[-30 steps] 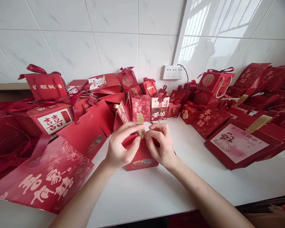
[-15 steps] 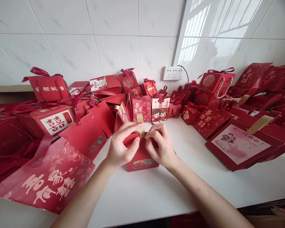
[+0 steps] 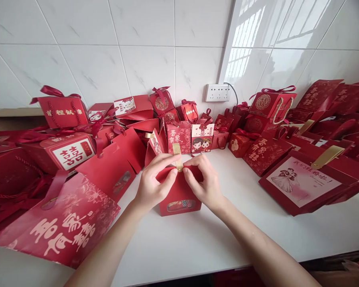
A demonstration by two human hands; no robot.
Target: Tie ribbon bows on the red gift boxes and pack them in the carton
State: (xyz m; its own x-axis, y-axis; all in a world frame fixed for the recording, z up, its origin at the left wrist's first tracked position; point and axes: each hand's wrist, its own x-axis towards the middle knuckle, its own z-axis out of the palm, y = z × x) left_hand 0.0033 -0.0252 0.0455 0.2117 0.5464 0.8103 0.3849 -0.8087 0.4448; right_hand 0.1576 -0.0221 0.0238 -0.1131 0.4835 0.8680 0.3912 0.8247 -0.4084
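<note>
A red gift box (image 3: 181, 191) with a clear window near its base stands upright on the white table in front of me. A gold strap handle (image 3: 177, 150) rises from its top edge. My left hand (image 3: 155, 179) grips the top edge at the strap's left side, thumb on the near face and fingers behind. From the other side, my right hand (image 3: 204, 179) pinches the same edge, its thumb close to the strap's lower end. Through the window some wrapped contents show; what they are is unclear.
Beside my left forearm lies a flat red gift bag (image 3: 68, 223) with pink lettering. To the right is a red box with a couple drawing (image 3: 299, 181) and gold strap. Several red boxes (image 3: 179, 137) line the tiled wall, below a power socket (image 3: 217, 93). The white table's (image 3: 179, 247) front edge runs below.
My right hand's fingers, curled at the strap before, now extend along the top edge with the thumb on the near face. My left hand stays nearly in place.
</note>
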